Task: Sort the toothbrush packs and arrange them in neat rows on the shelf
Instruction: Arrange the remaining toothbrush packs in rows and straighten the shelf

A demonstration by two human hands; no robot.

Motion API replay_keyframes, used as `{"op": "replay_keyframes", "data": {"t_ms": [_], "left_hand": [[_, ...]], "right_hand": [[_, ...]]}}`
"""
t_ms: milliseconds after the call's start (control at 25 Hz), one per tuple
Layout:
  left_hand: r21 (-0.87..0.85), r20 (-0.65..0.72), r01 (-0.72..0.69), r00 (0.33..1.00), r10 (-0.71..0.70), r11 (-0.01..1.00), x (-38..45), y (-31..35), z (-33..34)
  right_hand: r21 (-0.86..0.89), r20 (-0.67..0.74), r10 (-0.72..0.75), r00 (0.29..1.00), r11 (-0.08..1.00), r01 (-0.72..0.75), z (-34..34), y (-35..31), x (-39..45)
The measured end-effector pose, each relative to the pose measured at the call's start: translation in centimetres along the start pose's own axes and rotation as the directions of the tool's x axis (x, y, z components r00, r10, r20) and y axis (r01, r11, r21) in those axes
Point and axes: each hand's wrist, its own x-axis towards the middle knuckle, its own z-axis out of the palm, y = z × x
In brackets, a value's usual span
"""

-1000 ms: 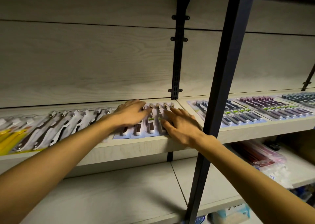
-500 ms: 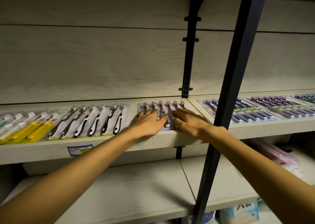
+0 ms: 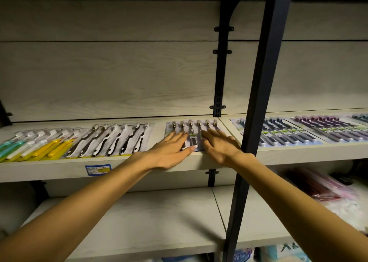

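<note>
Both hands lie flat on a pack of toothbrushes at the front of the shelf, the left hand and right hand with fingers straight and pressed down, gripping nothing. The job looks well advanced: black-and-white packs, yellow packs and teal ones lie in overlapping rows to the left, and blue and purple rows to the right. This pack probably wants only squaring to the front edge. A bare strip of shelf separates it from the black-and-white row. A dark post crosses just beside the right wrist, limiting rightward movement.
</note>
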Motion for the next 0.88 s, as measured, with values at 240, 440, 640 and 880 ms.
{"op": "replay_keyframes", "data": {"t_ms": [240, 440, 640, 880], "left_hand": [[0.049, -0.066, 0.009, 0.998, -0.006, 0.999, -0.6, 0.5, 0.8], [0.077, -0.11, -0.004, 0.994, 0.013, 0.997, -0.1, 0.6, 0.0], [0.034, -0.097, 0.015, 0.995, -0.012, 0.999, 0.6, 1.0, 0.3], [0.017, -0.069, 0.009, 0.998, -0.007, 1.0, -0.8, 1.2, 0.8]], "right_hand": [[-0.049, -0.069, -0.044, 0.997, 0.998, 0.04, 0.3, -0.1, -1.0], [-0.053, -0.047, -0.054, 0.997, 0.997, 0.052, 0.0, -0.3, -1.5], [-0.103, 0.071, -0.082, 0.994, 0.991, 0.089, -0.7, -0.4, -1.3], [-0.068, 0.039, -0.043, 0.998, 0.997, 0.046, -0.6, -0.8, -2.1]]}}
